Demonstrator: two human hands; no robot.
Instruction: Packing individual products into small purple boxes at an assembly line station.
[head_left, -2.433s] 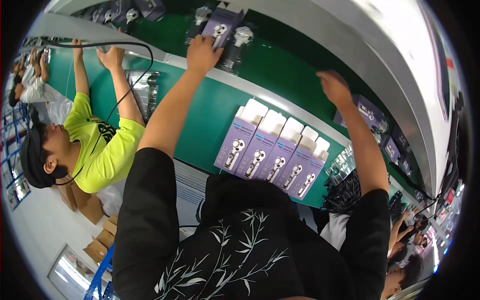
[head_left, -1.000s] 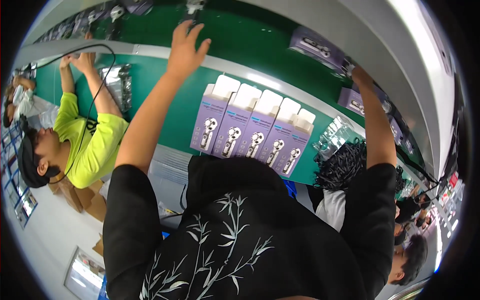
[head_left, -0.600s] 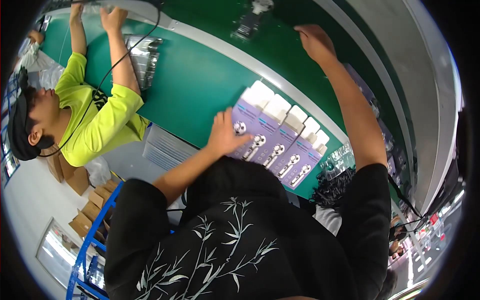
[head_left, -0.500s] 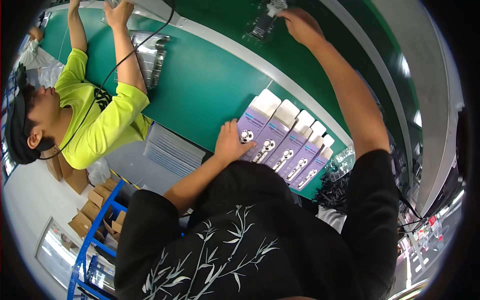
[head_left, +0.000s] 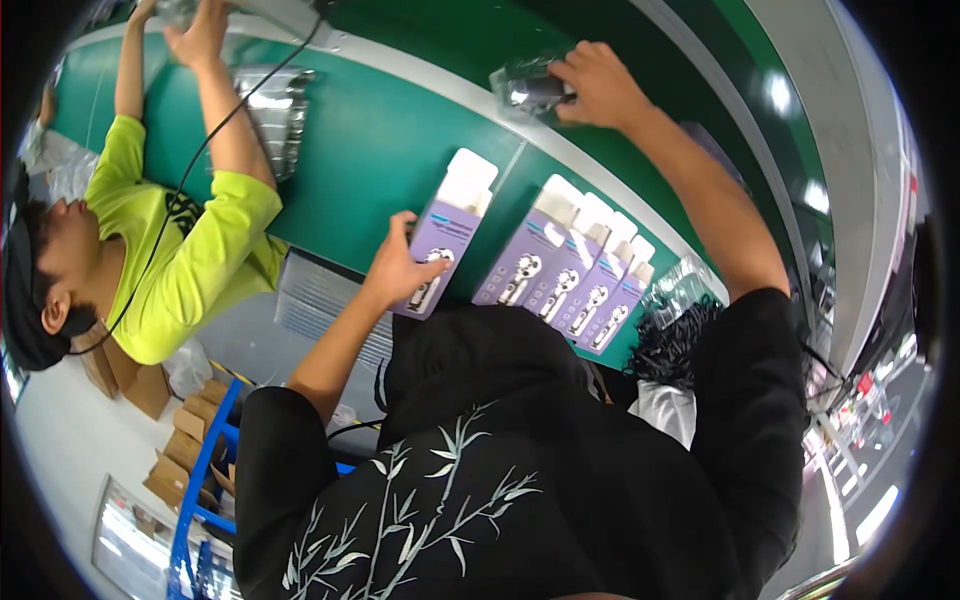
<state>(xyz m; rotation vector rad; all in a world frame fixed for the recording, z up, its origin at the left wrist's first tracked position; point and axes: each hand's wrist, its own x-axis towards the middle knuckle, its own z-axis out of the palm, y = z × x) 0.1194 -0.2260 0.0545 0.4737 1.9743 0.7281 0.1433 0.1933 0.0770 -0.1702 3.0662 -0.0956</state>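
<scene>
My left hand [head_left: 395,268] is closed round a purple printed carton [head_left: 447,232] with a shower head pictured on it. The carton's white top flap stands up, and it tilts apart from the others. Several matching cartons [head_left: 524,258] stand in a slanting row to its right, flaps raised. Farther off, over the dark green belt, my right hand [head_left: 603,88] grips a clear plastic pack [head_left: 518,90] with a dark cylindrical piece inside. The pack is slightly blurred, and my fingers hide its right end.
A green workbench [head_left: 365,165] runs along a metal rail. Clear plastic trays [head_left: 272,115] lie stacked at the left, beside a co-worker in a yellow-green shirt [head_left: 195,235]. Black coiled cords [head_left: 672,345] are heaped right of the cartons. A black cable [head_left: 215,150] hangs across the left side.
My left hand has drawn the leftmost carton left, away from the row. My right hand has taken hold of the clear pack and brought it nearer, off its earlier place on the belt.
</scene>
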